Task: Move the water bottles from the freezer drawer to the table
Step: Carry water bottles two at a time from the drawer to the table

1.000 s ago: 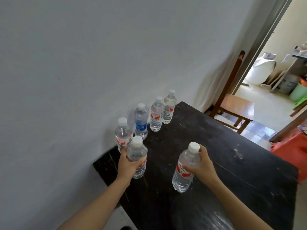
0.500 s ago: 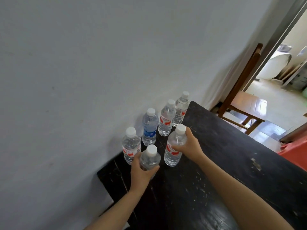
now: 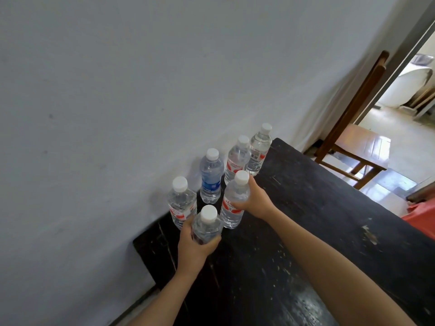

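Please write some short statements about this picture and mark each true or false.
1. The left hand grips the near bottle; the right hand grips the second bottle. True.
2. Exactly one bottle has a blue label. True: the blue-label bottle by the wall.
3. The caps are red. False: every visible cap is white.
4. The chair stands on the table. False: the wooden chair stands on the floor beyond the table.

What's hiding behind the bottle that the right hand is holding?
A red-labelled bottle stands right behind the held bottle in the right hand. The held bottle's cap covers its bottom. Behind that is the white wall.
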The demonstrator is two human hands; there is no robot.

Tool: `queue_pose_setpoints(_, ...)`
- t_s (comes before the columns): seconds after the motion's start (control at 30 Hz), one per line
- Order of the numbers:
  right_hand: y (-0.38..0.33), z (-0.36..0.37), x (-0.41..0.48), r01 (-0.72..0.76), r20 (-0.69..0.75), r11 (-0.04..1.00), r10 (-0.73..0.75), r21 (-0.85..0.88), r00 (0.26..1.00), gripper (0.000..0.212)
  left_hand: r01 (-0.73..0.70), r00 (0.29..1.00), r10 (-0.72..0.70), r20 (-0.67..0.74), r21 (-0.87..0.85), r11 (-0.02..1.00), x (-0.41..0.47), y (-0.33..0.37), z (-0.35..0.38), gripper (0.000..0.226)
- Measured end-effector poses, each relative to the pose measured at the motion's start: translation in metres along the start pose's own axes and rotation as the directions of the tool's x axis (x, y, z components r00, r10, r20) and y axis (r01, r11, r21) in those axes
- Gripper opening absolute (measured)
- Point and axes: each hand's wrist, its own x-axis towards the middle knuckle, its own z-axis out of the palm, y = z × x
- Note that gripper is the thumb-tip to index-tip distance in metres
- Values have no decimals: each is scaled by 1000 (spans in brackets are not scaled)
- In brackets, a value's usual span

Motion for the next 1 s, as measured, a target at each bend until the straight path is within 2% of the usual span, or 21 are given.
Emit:
queue_pose_setpoints(0.27, 5, 2, -1, -41, 35, 998, 43, -44, 998, 81, 28, 999, -28, 20, 2, 1000, -2, 4, 1, 72)
queue_pose_setpoints(0.4, 13, 7, -15, -104, -39, 992, 102, -68, 994, 100, 30, 999, -32, 37, 46, 998, -4, 7, 1, 76)
queue_pose_setpoints(0.5, 25, 8, -37, -152, -62, 982, 146, -110, 987, 109, 81, 993, -92, 68, 147, 986, -7, 7, -7, 91)
queue_pose_setpoints(0.6, 38, 3, -59, -177, -86, 974, 167, -138, 982, 105, 182, 974, -211, 88, 259, 949, -12, -6, -26, 109)
queue_pose_setpoints(0.8, 52, 0, -99, -185, -129, 965, 163, -184, 978, 97, 241, 967, -253, -25, 403, 883, -30, -13, -63, 81)
queue_pose_setpoints(1.0, 52, 6, -132, -161, -132, 927, 123, -340, 984, 93, 122, 992, -124, -30, 505, 854, -37, 10, -95, 70)
